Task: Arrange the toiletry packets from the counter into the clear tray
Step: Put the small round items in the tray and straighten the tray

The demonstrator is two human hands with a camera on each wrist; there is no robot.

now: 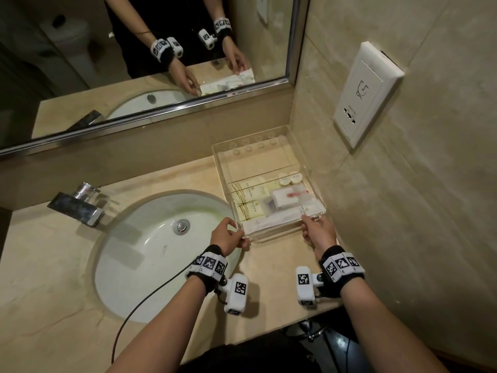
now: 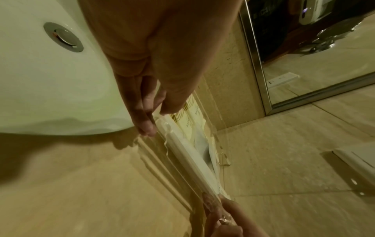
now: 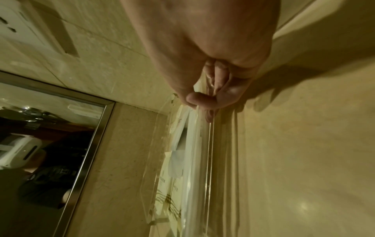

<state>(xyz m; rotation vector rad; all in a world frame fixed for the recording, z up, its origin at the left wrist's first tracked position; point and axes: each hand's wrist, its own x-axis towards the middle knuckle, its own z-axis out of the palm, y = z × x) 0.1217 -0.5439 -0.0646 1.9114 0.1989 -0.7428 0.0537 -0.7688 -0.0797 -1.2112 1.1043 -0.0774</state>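
The left hand (image 1: 228, 235) pinches the tray (image 1: 258, 160) at its near-left corner; the right hand (image 1: 318, 231) grips the near-right corner. The packets (image 1: 251, 208) lie inside, across the near half. The tray rests on the beige worktop (image 1: 53, 305) between sink (image 1: 150, 251) and wall, long axis running toward the mirror (image 1: 134, 63).

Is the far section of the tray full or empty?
Empty. In the head view the tray's far section shows only bare clear floor, while the packets and two small round jars all lie in the near section.
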